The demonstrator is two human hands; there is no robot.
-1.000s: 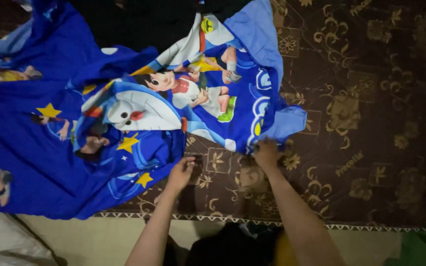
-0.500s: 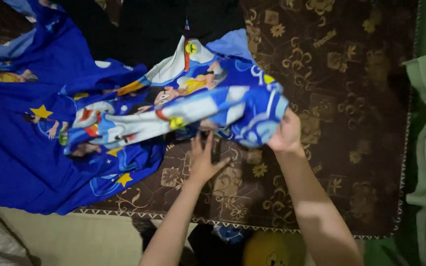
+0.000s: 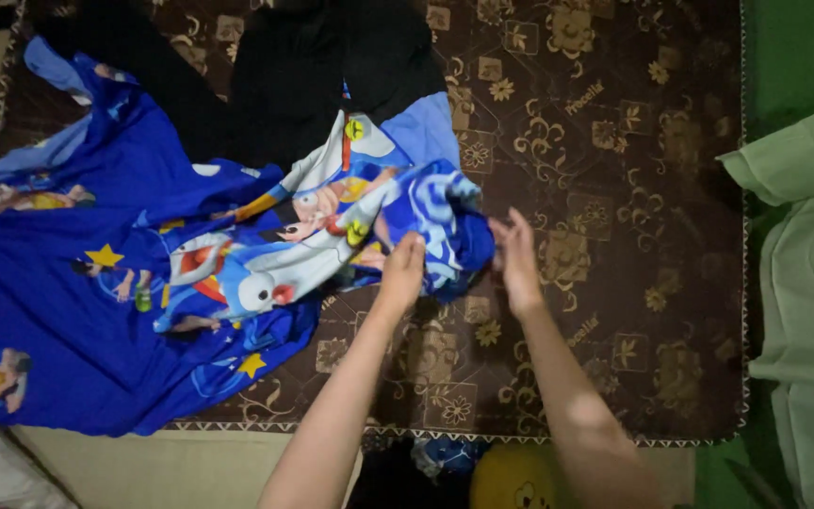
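Blue cartoon-print sheet spread on the brown patterned rug, bulk lying left of both hands. Bunched corner pinched in the left hand; right hand held open, fingers just touching the corner's right edge, nothing gripped

A brown flower-patterned rug covers the floor, with pale green bedding at its right edge.
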